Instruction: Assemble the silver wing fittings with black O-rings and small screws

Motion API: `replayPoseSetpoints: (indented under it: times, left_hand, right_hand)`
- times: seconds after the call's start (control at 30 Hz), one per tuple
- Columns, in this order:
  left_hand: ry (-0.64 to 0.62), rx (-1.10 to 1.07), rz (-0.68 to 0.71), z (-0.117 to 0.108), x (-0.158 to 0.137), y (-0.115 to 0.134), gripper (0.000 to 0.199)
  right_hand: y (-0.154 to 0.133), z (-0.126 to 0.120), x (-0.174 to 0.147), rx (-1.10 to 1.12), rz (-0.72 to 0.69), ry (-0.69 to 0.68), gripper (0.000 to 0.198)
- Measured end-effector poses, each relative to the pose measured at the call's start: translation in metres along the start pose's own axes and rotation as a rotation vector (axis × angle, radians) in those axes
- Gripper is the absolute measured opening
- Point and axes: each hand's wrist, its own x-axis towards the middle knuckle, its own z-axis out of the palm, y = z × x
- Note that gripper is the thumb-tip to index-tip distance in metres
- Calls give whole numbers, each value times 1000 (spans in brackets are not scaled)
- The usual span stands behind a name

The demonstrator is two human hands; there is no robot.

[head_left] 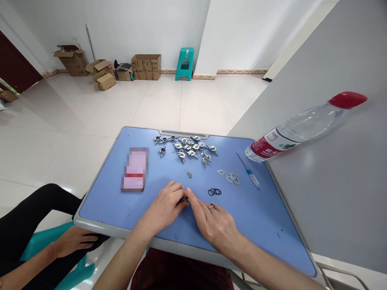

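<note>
Blue tabletop (256, 219) | left hand (165, 203), right hand (215, 225) both pinching small metal part (186, 199), left of black rings (215, 192), likely for steadiness

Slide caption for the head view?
Bare left hand and right hand hold a small metallic part over a blue tabletop, near thin black rings.

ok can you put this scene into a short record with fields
surface: blue table
left hand: pinching a small part, mostly hidden
right hand: fingertip against the same part
near hands: tiny metal pieces, black rings
toward far edge: metal fittings, clustered
right side: flat metal plates, screwdriver, red-capped bottle
left side: pink blurred rectangular item
other person's hand: low, left of table
</note>
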Motion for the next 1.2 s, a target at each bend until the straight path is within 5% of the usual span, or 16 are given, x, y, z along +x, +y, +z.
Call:
replayPoseSetpoints:
  times: [0.33,0.63,0.87,1.2]
  left_hand:
    - [0,-13,1,-1,-1,-1,12]
    - [-24,-26,-16,-3,1,2,9]
    - [-26,-40,-17,-3,-1,1,12]
    - [-34,-62,-31,-5,0,3,12]
  right_hand:
    - [2,0,1,73,41,18,67]
    - [22,5,-8,388,238,-73,23]
    - [38,7,-2,704,350,-261,20]
    - [32,13,-1,717,349,-286,20]
